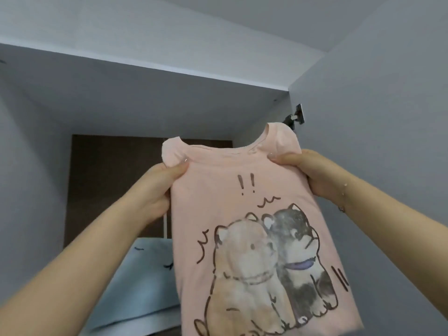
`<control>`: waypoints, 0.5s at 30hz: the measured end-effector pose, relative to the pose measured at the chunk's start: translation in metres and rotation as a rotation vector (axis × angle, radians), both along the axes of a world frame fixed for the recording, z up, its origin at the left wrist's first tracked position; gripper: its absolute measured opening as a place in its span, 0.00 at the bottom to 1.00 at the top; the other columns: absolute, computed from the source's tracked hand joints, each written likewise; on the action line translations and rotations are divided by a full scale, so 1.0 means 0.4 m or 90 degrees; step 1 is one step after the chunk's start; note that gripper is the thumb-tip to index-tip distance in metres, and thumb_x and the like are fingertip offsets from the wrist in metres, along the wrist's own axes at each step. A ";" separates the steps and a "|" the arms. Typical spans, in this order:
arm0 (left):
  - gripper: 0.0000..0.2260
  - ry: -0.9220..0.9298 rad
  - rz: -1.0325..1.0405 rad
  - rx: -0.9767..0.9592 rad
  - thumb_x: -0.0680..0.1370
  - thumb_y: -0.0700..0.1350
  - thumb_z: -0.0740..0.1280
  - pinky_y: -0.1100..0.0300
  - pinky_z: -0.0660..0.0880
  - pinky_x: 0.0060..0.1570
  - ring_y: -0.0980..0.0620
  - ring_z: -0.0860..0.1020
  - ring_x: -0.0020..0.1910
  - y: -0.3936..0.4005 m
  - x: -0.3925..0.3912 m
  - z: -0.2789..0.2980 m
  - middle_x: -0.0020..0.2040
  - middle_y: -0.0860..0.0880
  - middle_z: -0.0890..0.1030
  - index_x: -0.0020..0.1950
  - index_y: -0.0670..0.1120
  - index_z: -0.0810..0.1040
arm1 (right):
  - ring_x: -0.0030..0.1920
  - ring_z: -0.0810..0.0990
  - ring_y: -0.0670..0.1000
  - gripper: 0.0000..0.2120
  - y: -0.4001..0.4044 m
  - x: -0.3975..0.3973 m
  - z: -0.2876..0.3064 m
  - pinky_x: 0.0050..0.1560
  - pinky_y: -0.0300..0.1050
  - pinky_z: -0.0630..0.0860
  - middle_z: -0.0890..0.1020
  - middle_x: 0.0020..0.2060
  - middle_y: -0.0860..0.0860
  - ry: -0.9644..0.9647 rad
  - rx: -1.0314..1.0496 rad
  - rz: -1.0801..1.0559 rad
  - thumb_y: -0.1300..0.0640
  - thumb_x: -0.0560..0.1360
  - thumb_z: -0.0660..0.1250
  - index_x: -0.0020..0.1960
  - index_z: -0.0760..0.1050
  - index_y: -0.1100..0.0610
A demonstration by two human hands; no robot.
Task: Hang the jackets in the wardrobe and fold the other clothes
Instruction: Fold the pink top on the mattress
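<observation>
A pink T-shirt (pixel 218 190) with two cartoon dogs printed on its front is held up in front of an open wardrobe compartment. It looks folded narrow, with its sides tucked behind. My left hand (pixel 157 187) grips its left shoulder, thumb on the front. At the other shoulder my right hand (pixel 312 173) grips it the same way. The shirt's lower end runs out of view at the bottom.
The white wardrobe's top panel (pixel 145 93) spans above, and its open door (pixel 375 117) with a metal hinge (pixel 295 116) stands at the right. A dark brown back panel (pixel 109 178) shows behind. A light blue fabric (pixel 145 287) lies below the shirt.
</observation>
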State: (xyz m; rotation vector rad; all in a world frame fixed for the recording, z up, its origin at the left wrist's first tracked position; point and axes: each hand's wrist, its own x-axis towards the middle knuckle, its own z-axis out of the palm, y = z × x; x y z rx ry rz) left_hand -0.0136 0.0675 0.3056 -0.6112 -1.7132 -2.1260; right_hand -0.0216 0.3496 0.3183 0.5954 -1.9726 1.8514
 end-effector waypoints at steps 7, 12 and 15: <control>0.08 -0.162 0.089 -0.006 0.79 0.41 0.67 0.48 0.80 0.32 0.45 0.83 0.35 0.034 -0.401 0.213 0.39 0.41 0.84 0.56 0.39 0.76 | 0.35 0.85 0.53 0.11 0.010 -0.459 0.229 0.36 0.49 0.83 0.85 0.40 0.56 -0.151 0.159 0.028 0.54 0.75 0.70 0.53 0.79 0.60; 0.13 -0.299 0.140 -0.036 0.77 0.41 0.70 0.47 0.79 0.31 0.42 0.83 0.42 0.040 -0.708 0.093 0.47 0.40 0.83 0.60 0.39 0.75 | 0.33 0.85 0.55 0.10 0.004 -0.801 0.101 0.34 0.49 0.82 0.85 0.36 0.57 -0.301 0.235 0.018 0.56 0.76 0.70 0.52 0.78 0.62; 0.14 -0.343 0.142 -0.056 0.78 0.41 0.69 0.47 0.77 0.35 0.42 0.81 0.42 0.043 -0.822 -0.006 0.45 0.39 0.82 0.61 0.37 0.75 | 0.42 0.83 0.57 0.16 0.000 -0.922 -0.008 0.47 0.50 0.80 0.84 0.44 0.58 -0.364 0.285 0.029 0.53 0.76 0.70 0.58 0.77 0.63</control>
